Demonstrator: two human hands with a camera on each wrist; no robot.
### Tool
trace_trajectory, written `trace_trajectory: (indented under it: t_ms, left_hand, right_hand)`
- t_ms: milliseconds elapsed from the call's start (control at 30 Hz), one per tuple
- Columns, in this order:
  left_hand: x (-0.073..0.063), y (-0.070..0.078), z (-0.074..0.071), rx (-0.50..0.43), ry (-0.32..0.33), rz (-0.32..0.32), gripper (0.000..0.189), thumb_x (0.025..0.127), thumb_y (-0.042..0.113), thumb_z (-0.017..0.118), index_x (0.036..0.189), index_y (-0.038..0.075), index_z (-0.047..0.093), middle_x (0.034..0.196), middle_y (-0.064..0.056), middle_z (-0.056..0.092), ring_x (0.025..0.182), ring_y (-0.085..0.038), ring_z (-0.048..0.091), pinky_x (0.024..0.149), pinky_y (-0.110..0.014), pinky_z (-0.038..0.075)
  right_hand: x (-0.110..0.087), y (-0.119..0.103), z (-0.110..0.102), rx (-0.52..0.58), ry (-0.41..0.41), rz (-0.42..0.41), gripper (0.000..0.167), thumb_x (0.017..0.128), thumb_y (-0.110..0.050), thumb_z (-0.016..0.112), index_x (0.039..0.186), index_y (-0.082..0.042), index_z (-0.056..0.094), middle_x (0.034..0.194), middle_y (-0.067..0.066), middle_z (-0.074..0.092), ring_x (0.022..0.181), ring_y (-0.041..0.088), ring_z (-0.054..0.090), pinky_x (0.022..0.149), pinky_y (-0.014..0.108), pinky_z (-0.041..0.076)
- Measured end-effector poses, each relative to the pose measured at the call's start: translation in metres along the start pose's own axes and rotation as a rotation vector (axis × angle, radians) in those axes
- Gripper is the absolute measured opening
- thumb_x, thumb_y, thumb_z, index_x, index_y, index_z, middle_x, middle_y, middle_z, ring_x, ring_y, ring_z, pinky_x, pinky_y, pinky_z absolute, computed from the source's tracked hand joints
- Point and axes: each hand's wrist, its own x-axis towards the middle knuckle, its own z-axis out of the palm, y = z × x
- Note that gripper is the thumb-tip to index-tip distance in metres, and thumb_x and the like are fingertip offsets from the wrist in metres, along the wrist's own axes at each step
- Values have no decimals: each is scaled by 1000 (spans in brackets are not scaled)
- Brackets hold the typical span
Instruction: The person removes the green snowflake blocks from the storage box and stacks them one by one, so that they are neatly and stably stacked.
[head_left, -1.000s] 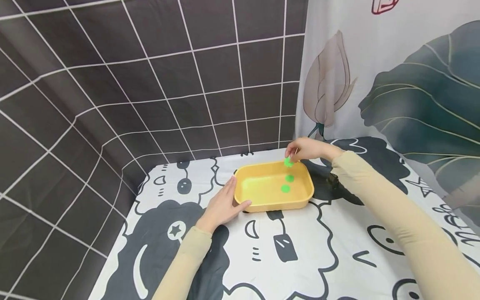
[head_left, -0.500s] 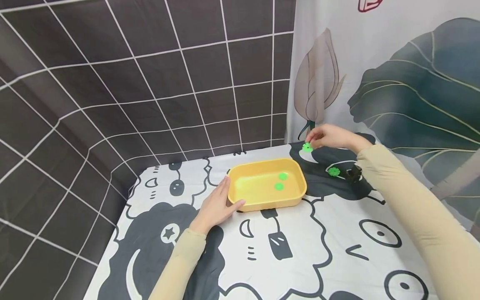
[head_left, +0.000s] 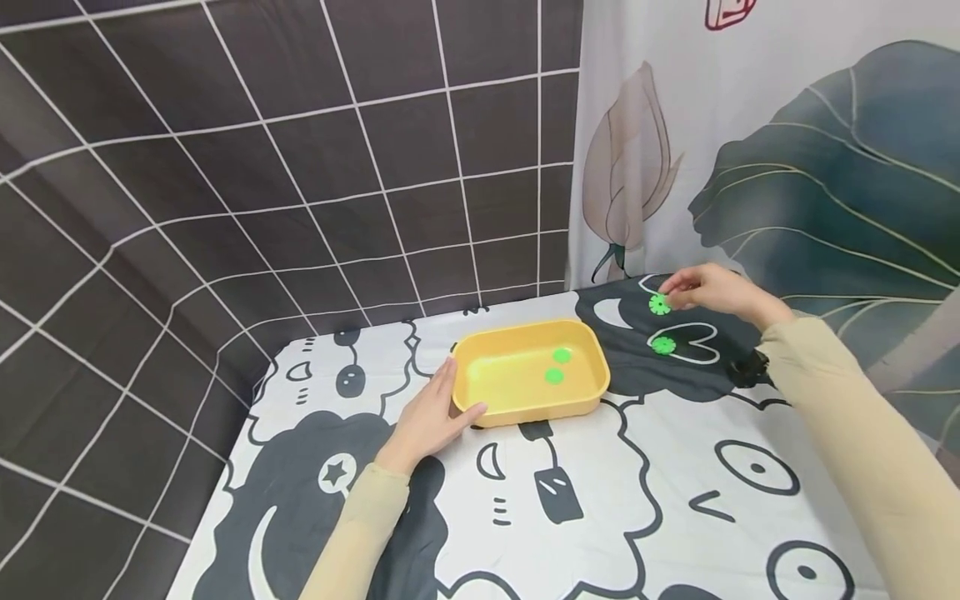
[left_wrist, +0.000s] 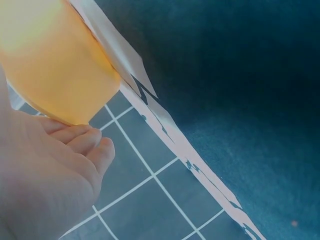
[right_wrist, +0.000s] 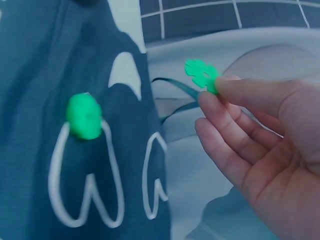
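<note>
A yellow rectangular tray [head_left: 525, 408] lies on the patterned cloth. My left hand [head_left: 427, 421] rests against its left end, fingers along the outer side and thumb at the near rim. In the left wrist view the fingers touch the tray's edge [left_wrist: 75, 75]. Two green discs [head_left: 562, 355] lie inside, toward the right. To the right of the tray, my right hand [head_left: 708, 292] pinches a green notched snowflake disc [right_wrist: 202, 75] between thumb and forefinger. Below it, another green snowflake disc [head_left: 663, 345] lies on the dark part of the cloth.
The black-and-white cartoon cloth [head_left: 600, 500] covers the surface. A dark grid-patterned hanging [head_left: 337, 167] rises behind and to the left. At the back right hangs a leaf-print curtain [head_left: 810, 183]. A black wrist device [head_left: 748, 368] sits at the right sleeve.
My right hand has carried the pinched green disc from over the tray's far rim rightward, past the tray. The left hand keeps its place at the tray. The view has shifted slightly.
</note>
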Motion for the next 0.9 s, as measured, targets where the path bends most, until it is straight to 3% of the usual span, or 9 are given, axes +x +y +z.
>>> trace_trajectory:
  t_ms: [167, 267, 600, 733, 900]
  left_hand:
    - [-1, -3, -1, -3, -4, -16, 104, 92, 78, 42, 161, 7, 11, 168, -7, 14, 152, -28, 22, 120, -45, 26]
    - [-2, -5, -1, -2, 0, -19, 104, 92, 78, 42, 162, 7, 11, 168, -7, 15, 152, -28, 22, 120, -45, 27]
    - [-4, -4, 0, -16, 9, -13, 104, 92, 78, 43, 161, 7, 11, 167, -9, 16, 152, -28, 23, 119, -45, 29]
    - [-4, -4, 2, -15, 6, -9, 103, 92, 77, 43, 162, 8, 11, 167, -8, 15, 152, -27, 23, 119, -45, 30]
    - [-3, -3, 4, -13, 20, 13, 102, 93, 76, 44, 161, 7, 12, 167, -9, 17, 151, -27, 25, 117, -46, 32]
  right_hand:
    - [-11, 16, 12, 37, 35, 50, 34, 99, -16, 65, 124, 7, 62, 105, 13, 71, 102, 37, 66, 90, 47, 53]
    - [-15, 24, 21, 59, 70, 67, 38, 99, -19, 66, 126, 7, 61, 104, 12, 71, 100, 35, 67, 89, 45, 54]
    - [-18, 42, 47, 181, 156, 102, 37, 99, -14, 66, 125, 11, 61, 110, 17, 71, 88, 14, 69, 78, 25, 57]
    - [-20, 47, 54, 222, 161, 130, 38, 100, -14, 64, 127, 13, 59, 112, 18, 70, 82, 0, 64, 77, 21, 57]
    - [-24, 53, 58, 245, 157, 157, 42, 101, -15, 63, 130, 15, 56, 119, 22, 67, 83, -3, 63, 77, 20, 57]
